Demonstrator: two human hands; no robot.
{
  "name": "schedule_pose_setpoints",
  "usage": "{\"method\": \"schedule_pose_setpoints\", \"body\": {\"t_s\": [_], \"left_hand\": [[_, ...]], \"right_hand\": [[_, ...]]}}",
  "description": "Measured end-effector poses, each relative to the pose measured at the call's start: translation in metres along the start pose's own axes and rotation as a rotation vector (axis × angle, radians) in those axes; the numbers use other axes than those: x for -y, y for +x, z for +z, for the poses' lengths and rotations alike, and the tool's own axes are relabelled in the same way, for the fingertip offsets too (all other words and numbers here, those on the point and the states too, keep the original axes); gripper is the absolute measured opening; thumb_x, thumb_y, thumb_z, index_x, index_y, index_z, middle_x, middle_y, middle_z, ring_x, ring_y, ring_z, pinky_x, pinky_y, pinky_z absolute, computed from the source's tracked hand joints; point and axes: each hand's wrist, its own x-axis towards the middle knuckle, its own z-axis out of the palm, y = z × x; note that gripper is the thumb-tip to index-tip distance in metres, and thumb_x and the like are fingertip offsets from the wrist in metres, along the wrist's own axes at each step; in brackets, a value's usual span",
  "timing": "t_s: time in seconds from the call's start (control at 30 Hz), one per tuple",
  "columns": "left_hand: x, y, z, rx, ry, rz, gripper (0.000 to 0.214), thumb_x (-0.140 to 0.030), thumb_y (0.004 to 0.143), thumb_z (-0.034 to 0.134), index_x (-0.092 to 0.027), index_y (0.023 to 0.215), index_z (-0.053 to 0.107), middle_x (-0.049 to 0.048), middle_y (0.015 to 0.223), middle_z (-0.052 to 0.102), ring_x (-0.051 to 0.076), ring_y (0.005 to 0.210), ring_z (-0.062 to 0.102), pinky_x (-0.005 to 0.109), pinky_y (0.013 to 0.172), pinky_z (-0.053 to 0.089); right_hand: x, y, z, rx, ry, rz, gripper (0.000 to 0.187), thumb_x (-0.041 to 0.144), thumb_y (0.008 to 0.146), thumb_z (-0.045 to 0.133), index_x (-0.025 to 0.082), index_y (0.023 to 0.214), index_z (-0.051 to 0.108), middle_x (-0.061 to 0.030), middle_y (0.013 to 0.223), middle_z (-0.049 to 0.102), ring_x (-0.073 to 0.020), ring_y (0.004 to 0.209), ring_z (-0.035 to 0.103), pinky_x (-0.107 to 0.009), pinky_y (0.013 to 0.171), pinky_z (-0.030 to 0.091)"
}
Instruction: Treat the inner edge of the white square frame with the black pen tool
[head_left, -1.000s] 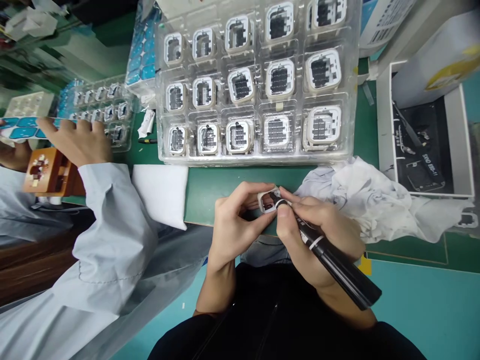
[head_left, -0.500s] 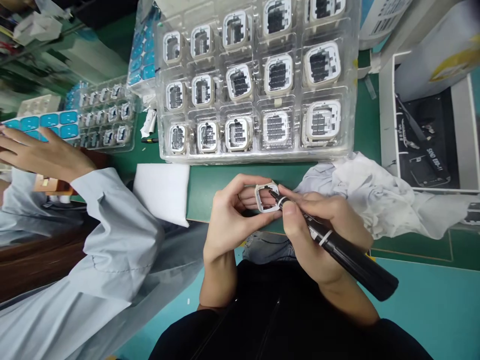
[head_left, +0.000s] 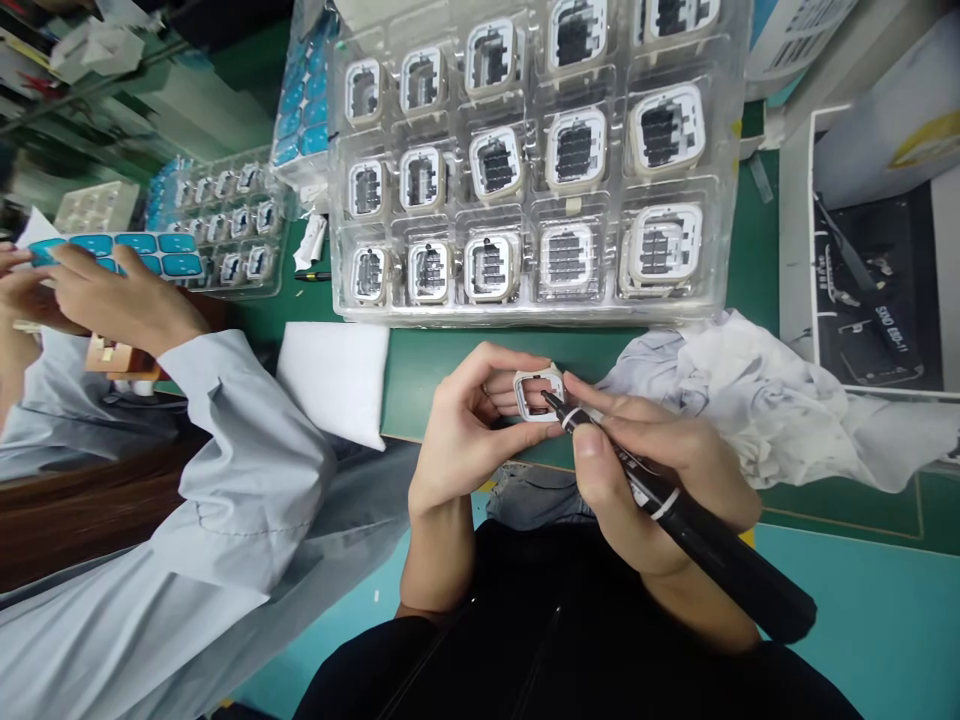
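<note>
My left hand [head_left: 461, 430] pinches a small white square frame part [head_left: 538, 392] between thumb and fingers, just above the near edge of the green table. My right hand [head_left: 660, 470] grips a black marker pen [head_left: 690, 525], and its tip rests inside the frame's opening. Behind them stands a clear plastic tray [head_left: 540, 315] with several similar square parts seated in its pockets.
A crumpled white cloth [head_left: 772, 400] lies right of my hands and a white foam pad [head_left: 334, 375] lies left. A co-worker's sleeve [head_left: 240, 480] and hand [head_left: 112, 300] hold a sheet of blue stickers [head_left: 150, 252] at far left. A white box [head_left: 862, 270] stands at right.
The pen tip has shifted slightly within the frame while my left hand turned the part a little. The co-worker's hand moved from the small tray to the blue sticker sheet.
</note>
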Motion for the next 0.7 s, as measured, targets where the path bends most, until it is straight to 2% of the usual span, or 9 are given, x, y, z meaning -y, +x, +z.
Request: {"method": "schedule_pose_setpoints", "body": {"t_s": [0.1, 0.2, 0.37, 0.47, 0.57, 0.63, 0.7], "left_hand": [[0.005, -0.001, 0.0, -0.021, 0.029, 0.015, 0.06, -0.046, 0.078, 0.114, -0.023, 0.122, 0.079, 0.0085, 0.112, 0.092, 0.028, 0.102, 0.094, 0.033, 0.09, 0.079], [0.01, -0.004, -0.001, -0.039, 0.049, 0.03, 0.058, -0.046, 0.08, 0.113, -0.024, 0.123, 0.081, 0.0093, 0.114, 0.092, 0.029, 0.105, 0.094, 0.034, 0.093, 0.079], [0.014, -0.006, -0.003, -0.047, 0.03, 0.082, 0.052, -0.037, 0.082, 0.112, -0.026, 0.124, 0.083, 0.0065, 0.116, 0.091, 0.026, 0.106, 0.093, 0.029, 0.093, 0.077], [0.012, -0.005, -0.002, -0.057, 0.06, 0.057, 0.052, -0.04, 0.082, 0.112, -0.024, 0.122, 0.083, 0.0087, 0.114, 0.092, 0.026, 0.103, 0.093, 0.03, 0.091, 0.077], [0.011, -0.002, 0.0, -0.054, 0.052, 0.076, 0.056, -0.039, 0.078, 0.114, -0.022, 0.121, 0.083, 0.0089, 0.111, 0.092, 0.025, 0.1, 0.093, 0.029, 0.088, 0.077], [0.012, -0.002, 0.001, -0.05, 0.058, 0.097, 0.06, -0.04, 0.075, 0.115, -0.022, 0.122, 0.083, 0.0087, 0.109, 0.091, 0.025, 0.095, 0.092, 0.031, 0.086, 0.077], [0.012, -0.003, 0.0, -0.055, 0.106, 0.128, 0.062, -0.044, 0.075, 0.115, -0.022, 0.124, 0.084, 0.0088, 0.106, 0.089, 0.024, 0.09, 0.088, 0.032, 0.081, 0.075]], "right_hand": [[0.001, 0.001, 0.005, -0.122, -0.012, -0.119, 0.029, 0.004, 0.095, 0.088, 0.023, 0.116, 0.082, -0.0088, 0.123, 0.091, -0.0317, 0.107, 0.093, -0.036, 0.085, 0.083], [0.002, 0.004, 0.009, -0.103, -0.058, -0.125, 0.029, 0.003, 0.096, 0.087, 0.023, 0.116, 0.081, -0.0087, 0.12, 0.092, -0.0325, 0.106, 0.092, -0.036, 0.087, 0.083], [0.0, 0.01, 0.019, -0.18, -0.024, -0.251, 0.031, 0.001, 0.093, 0.082, 0.023, 0.113, 0.077, -0.0022, 0.091, 0.089, -0.0325, 0.098, 0.093, -0.035, 0.082, 0.083], [-0.001, 0.009, 0.021, -0.234, -0.037, -0.243, 0.025, 0.005, 0.096, 0.081, 0.024, 0.111, 0.077, -0.0027, 0.093, 0.089, -0.0321, 0.098, 0.093, -0.033, 0.08, 0.082], [-0.001, 0.0, 0.013, -0.219, 0.022, -0.198, 0.024, 0.004, 0.094, 0.084, 0.022, 0.107, 0.075, -0.0027, 0.092, 0.087, -0.0338, 0.099, 0.093, -0.039, 0.085, 0.083], [-0.005, -0.007, 0.006, -0.232, 0.053, -0.152, 0.023, 0.005, 0.094, 0.084, 0.025, 0.097, 0.072, 0.0017, 0.081, 0.079, -0.0332, 0.096, 0.093, -0.043, 0.087, 0.084], [-0.012, -0.013, 0.001, -0.3, 0.044, -0.133, 0.024, 0.011, 0.099, 0.078, 0.028, 0.087, 0.067, 0.0047, 0.068, 0.067, -0.0303, 0.085, 0.09, -0.043, 0.082, 0.083]]}}
